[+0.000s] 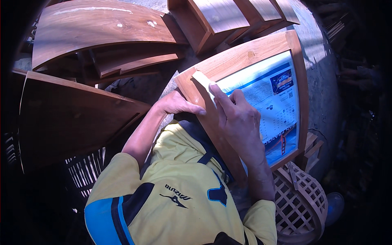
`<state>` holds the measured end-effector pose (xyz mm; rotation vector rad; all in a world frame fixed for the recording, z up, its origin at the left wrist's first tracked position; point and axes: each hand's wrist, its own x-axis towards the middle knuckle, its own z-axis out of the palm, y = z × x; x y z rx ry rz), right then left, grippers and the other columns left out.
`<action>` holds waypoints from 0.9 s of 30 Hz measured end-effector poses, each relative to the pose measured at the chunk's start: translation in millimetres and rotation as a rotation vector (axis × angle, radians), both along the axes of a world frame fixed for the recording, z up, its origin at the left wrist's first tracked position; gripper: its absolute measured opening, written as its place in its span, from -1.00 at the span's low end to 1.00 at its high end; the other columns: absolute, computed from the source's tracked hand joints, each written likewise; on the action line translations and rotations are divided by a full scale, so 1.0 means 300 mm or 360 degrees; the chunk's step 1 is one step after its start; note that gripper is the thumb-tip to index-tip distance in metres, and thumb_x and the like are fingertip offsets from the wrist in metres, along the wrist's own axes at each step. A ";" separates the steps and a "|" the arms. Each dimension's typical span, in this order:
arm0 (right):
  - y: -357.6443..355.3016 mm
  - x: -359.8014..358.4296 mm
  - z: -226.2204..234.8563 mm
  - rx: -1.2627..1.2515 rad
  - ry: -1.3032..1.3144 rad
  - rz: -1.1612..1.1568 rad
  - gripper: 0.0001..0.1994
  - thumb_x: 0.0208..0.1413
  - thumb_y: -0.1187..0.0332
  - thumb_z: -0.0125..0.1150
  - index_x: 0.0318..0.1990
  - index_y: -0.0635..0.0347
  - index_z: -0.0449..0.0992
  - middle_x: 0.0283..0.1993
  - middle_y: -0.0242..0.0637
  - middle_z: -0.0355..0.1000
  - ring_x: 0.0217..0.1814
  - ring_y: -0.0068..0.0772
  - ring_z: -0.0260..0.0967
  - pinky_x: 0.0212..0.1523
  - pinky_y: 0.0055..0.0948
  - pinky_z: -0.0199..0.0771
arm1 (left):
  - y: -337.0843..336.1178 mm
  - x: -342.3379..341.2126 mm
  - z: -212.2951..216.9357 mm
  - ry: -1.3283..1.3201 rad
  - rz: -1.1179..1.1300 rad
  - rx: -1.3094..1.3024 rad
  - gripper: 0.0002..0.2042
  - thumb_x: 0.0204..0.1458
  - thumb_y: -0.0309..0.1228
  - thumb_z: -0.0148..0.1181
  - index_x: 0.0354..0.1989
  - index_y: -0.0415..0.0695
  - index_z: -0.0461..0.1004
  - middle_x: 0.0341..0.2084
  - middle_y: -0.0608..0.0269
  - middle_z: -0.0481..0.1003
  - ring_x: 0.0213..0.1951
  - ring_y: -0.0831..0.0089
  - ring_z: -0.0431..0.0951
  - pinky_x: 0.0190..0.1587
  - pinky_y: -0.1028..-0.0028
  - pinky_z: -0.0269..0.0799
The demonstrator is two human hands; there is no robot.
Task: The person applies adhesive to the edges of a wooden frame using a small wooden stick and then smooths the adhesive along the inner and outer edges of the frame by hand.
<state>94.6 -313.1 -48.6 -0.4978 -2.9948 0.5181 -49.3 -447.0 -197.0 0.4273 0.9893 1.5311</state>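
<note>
- While the wooden frame (245,57) leans on the lap, the left hand (177,104) grips its left edge, fingers curled.
- The right hand (237,118) presses folded sandpaper (203,81) onto that frame's rail, wrist bent.

frame (261,49): lies under both hands, its near-left rail beneath the fingers
sandpaper piece (203,81): on that rail, under the right hand (237,118) fingertips (215,90)
left hand (176,104): grips the rail's outer edge, left of those fingers
printed sheet (269,98): inside the frame, right of the fingers
wooden panels (102,24): beyond and left of the fingers
lattice piece (300,200): near right, behind the wrist
</note>
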 end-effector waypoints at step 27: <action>0.011 0.035 -0.072 -0.0969 0.0071 -0.0236 -0.71 0.38 0.45 0.10 0.20 0.16 0.54 -0.47 -0.18 0.54 -0.55 -0.50 0.53 -0.53 -0.43 0.46 | -0.010 0.002 -0.024 0.0074 0.0018 -0.0057 0.00 -0.41 -0.50 0.70 0.36 -0.16 0.30 0.17 0.20 0.49 0.23 0.35 0.47 0.31 0.27 0.40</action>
